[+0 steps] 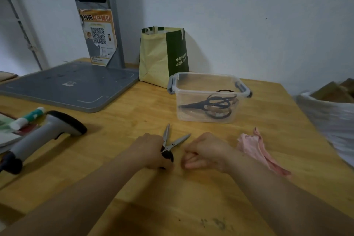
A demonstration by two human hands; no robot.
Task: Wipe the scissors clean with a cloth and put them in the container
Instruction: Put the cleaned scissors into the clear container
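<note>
Your left hand (151, 150) grips the dark-handled steel scissors (178, 142); your right hand (206, 151) sits curled, empty, just right of them. Their 2 spread blades could nick it.

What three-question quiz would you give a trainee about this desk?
1. True or false: the pink cloth lies on the table, in neither hand.
2. Which hand grips the silver scissors? A) left B) right C) both
3. Fill in: the second scissors, inside the clear container, are ____ in colour.
Key: 1 true; 2 A, the left hand; 3 black.
</note>
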